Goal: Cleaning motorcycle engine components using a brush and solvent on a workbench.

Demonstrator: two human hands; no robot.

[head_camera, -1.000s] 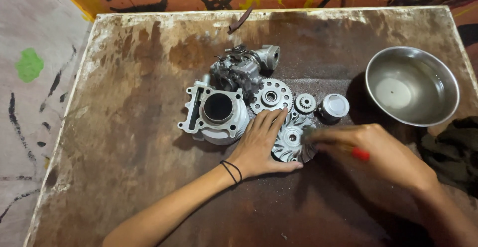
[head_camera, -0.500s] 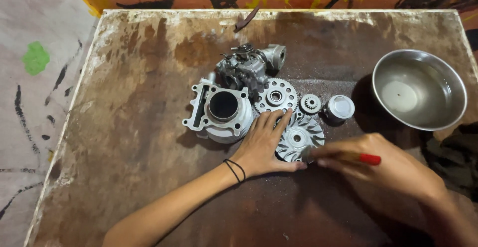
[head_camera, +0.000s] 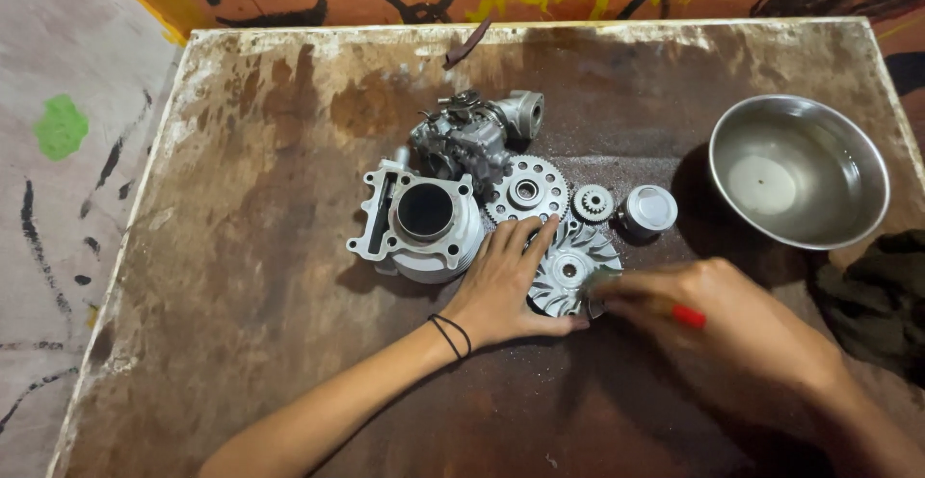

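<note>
My left hand (head_camera: 506, 285) pins finned pulley disc (head_camera: 570, 271) flat on desk (head_camera: 251, 247); right hand (head_camera: 718, 314) fingers closed round red-handled tool (head_camera: 688, 316), tip at disc edge. Work mid-way; other parts untouched.

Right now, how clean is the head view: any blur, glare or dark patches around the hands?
Head view: right hand motion-blurred, left hand on the finned pulley sharp; soft glare inside the steel bowl; shadow darkens the lower right table.
</note>
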